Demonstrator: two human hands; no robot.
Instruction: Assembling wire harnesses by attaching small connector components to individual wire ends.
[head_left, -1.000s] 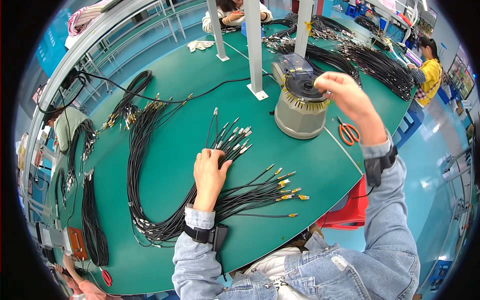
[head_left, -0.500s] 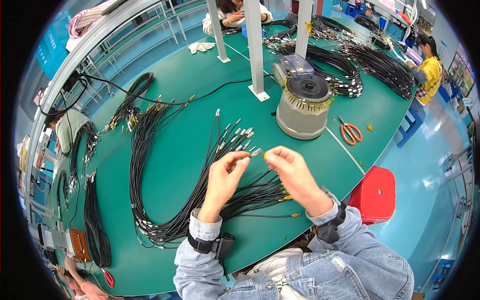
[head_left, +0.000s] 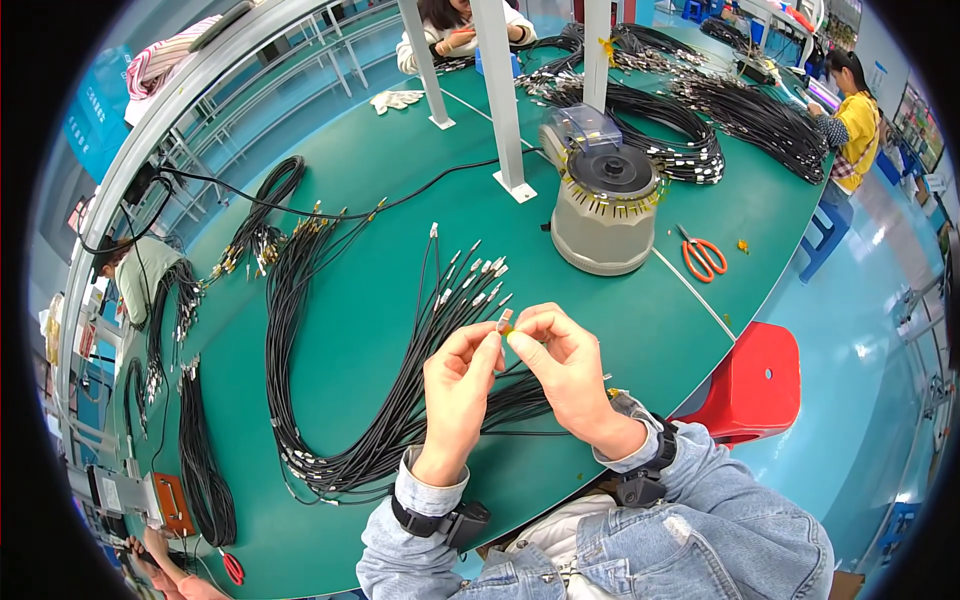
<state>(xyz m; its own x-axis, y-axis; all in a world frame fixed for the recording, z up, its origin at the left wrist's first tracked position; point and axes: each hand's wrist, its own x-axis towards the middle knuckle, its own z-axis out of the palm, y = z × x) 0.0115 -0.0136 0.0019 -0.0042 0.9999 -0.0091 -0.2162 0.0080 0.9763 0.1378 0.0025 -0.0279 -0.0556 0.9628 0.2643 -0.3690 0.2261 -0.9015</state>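
Note:
My left hand (head_left: 460,385) pinches a black cable just below its silvery connector (head_left: 505,317), which points up between my hands. Against that connector my right hand (head_left: 566,378) presses a small piece of yellow tape (head_left: 508,332) between thumb and fingers. Most of the held cable is hidden by my hands. A large bundle of black cables (head_left: 330,462) curves around on the green table, its silvery ends (head_left: 485,275) fanned out just beyond my left hand. Farther off stands a round grey tape dispenser (head_left: 605,235) with yellow strips around its dark top.
Orange-handled scissors (head_left: 704,260) lie right of the dispenser. Metal posts (head_left: 496,110) rise from the table (head_left: 400,240). More cable bundles (head_left: 205,460) lie left and far right. A red stool (head_left: 770,385) stands by the right edge. Other people sit around the table.
My right hand has moved left and slightly down, bringing the yellow tape onto the connector. The two hands, apart before, now meet. The head view has shifted slightly.

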